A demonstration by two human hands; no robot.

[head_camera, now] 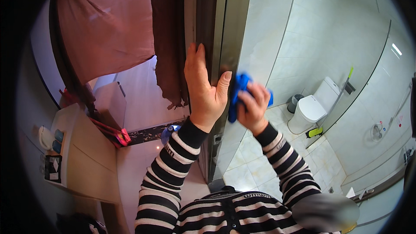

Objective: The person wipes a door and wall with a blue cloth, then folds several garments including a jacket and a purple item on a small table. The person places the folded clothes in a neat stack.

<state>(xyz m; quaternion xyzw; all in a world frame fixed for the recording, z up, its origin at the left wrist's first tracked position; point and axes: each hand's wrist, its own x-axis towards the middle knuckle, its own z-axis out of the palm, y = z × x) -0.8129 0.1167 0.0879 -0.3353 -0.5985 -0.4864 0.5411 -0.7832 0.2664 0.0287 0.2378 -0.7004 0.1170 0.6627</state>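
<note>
Before me stands a metal door frame [234, 39], running upright between a curtained room and a tiled bathroom. My left hand [206, 94] is raised against the frame's left side, fingers pointing up and thumb spread, with nothing in it. On the bathroom side, my right hand [255, 107] grips a bright blue cloth [241, 84] and presses it to the frame's right edge. That hand and the cloth are slightly blurred. Lower on the frame, below both hands, is a metal strike plate [217, 138].
At right are a white toilet [310, 109], a dark bin [295, 102], a green-headed long-handled brush [314, 132] and a glass panel edge [367, 84]. Leftward are a pink-brown curtain [110, 29], a cabinet [94, 139] with cups, and a blue transparent container [168, 133] behind my left sleeve.
</note>
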